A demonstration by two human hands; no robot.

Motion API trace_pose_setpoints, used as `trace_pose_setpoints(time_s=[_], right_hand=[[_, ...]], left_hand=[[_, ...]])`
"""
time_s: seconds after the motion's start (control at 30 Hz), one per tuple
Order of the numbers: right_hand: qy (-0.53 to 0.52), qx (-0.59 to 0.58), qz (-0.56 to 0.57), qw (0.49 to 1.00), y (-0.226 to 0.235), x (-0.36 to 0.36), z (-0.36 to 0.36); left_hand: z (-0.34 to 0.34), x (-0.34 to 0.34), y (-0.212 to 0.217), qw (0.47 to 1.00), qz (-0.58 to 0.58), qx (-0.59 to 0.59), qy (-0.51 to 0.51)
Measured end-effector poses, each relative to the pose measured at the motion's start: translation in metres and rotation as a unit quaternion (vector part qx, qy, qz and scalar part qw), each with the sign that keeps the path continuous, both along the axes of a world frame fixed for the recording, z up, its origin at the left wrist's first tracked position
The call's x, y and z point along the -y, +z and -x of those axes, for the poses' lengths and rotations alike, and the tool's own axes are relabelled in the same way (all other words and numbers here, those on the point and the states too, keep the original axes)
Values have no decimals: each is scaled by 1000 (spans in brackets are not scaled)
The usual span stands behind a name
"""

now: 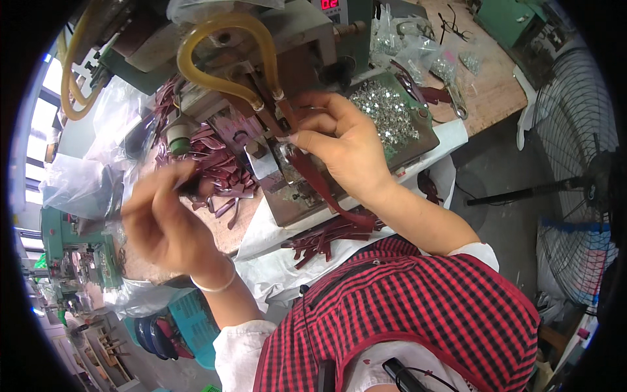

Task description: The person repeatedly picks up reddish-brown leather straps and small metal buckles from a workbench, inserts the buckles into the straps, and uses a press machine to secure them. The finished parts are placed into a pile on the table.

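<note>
Under the machine head, maroon strap [320,183] pinched in right hand [343,147] fingertips; blurred left hand [166,219] closed on another strip [196,186].

Small rectangular display with red glowing digits [330,4]: on my machine's front, top edge of view. Clear plastic bags of small silver metal parts [418,52]: on the wooden tabletop [496,91], right of the machine. Crumpled clear plastic bags [78,183]: far left.

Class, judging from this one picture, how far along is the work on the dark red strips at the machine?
Done: cannot tell which strips are finished. In hand: the right hand holds a dark red strip at the machine; the blurred left hand is at the strip pile. Left: more strips lie at the table edge.
</note>
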State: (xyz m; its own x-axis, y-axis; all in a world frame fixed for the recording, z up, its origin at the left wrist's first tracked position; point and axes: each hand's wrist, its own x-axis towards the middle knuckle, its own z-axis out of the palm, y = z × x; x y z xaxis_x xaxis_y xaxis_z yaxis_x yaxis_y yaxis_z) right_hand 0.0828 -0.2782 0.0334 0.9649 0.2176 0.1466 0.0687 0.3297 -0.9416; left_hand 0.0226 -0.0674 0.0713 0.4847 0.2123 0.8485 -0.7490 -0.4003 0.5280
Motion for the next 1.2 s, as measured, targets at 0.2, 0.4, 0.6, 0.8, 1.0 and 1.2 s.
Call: trace_pose_setpoints(time_s=[0.2, 0.4, 0.6, 0.8, 1.0, 1.2], right_hand=[[6, 95, 72, 993, 14, 11, 27], [-280, 287, 559, 726, -79, 95, -35], [-264, 242, 491, 794, -107, 121, -62], [-210, 429, 503, 720, -104, 106, -59], [-203, 466, 442, 739, -113, 107, -80], [-239, 310, 356, 849, -92, 112, -58]], left_hand=[[3, 24, 4, 998, -29, -2, 54], [9, 65, -37, 920, -385, 56, 57], [-5, 67, -61, 919, -373, 112, 56], [2, 73, -68, 924, -370, 65, 77], [32, 73, -64, 928, -358, -66, 73], [79, -31, -96, 865, -284, -174, 376]])
